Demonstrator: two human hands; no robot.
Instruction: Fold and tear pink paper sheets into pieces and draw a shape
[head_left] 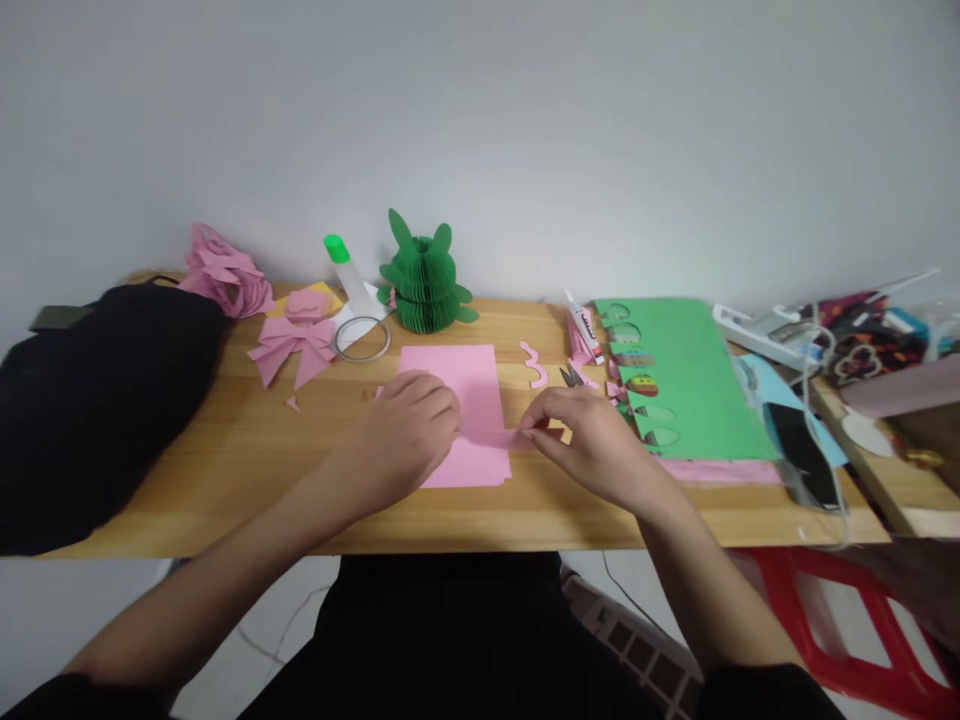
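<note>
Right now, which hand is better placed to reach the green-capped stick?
Probably your left hand: resting over the pink paper, it is nearer the green-capped stick. Your right hand is farther across, pinching a pink strip.

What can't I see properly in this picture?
Head view:
Left hand: ends of its fingers hidden behind the hand itself.
Scissors: partly hidden behind the right hand.
White tube: its writing is too small and blurred.
Black bag: cut off by the left edge.

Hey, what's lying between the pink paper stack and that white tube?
A wavy pink cutout lies between the pink stack and white tube, in the head view.
</note>
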